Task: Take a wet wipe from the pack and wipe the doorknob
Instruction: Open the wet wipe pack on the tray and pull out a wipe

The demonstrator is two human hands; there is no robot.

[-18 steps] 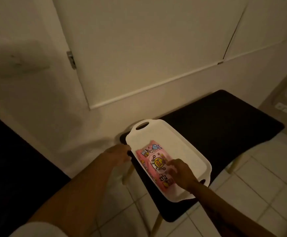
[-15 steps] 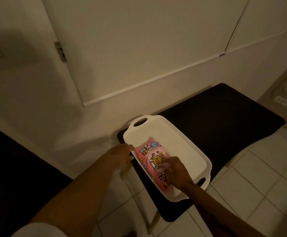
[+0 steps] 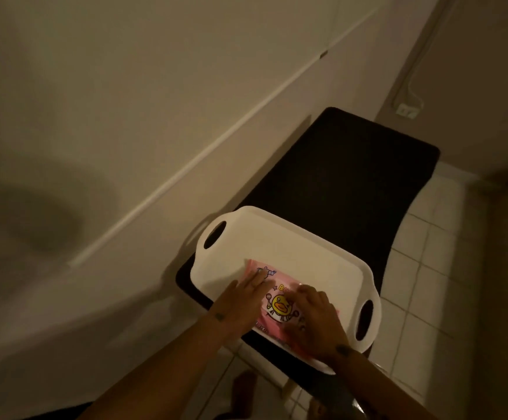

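A pink wet wipe pack (image 3: 277,301) with a yellow duck picture lies in a white handled tray (image 3: 292,247) on a black bench. My left hand (image 3: 240,301) rests flat on the pack's left part, fingers spread and pressing it down. My right hand (image 3: 313,316) lies over the pack's right part, fingertips at the white flap beside the duck. Both hands hide much of the pack. No wipe shows outside the pack. The doorknob is out of view.
The black bench (image 3: 352,177) stands against a pale wall with a white door (image 3: 155,86) above it. White floor tiles (image 3: 446,283) lie to the right. A wall socket (image 3: 407,110) sits at the far right. My feet (image 3: 243,389) show below.
My left hand has moved from the tray's rim onto the pack. My right hand stays at the flap. The view has tilted down and nearer, and the door hinge has left the frame.
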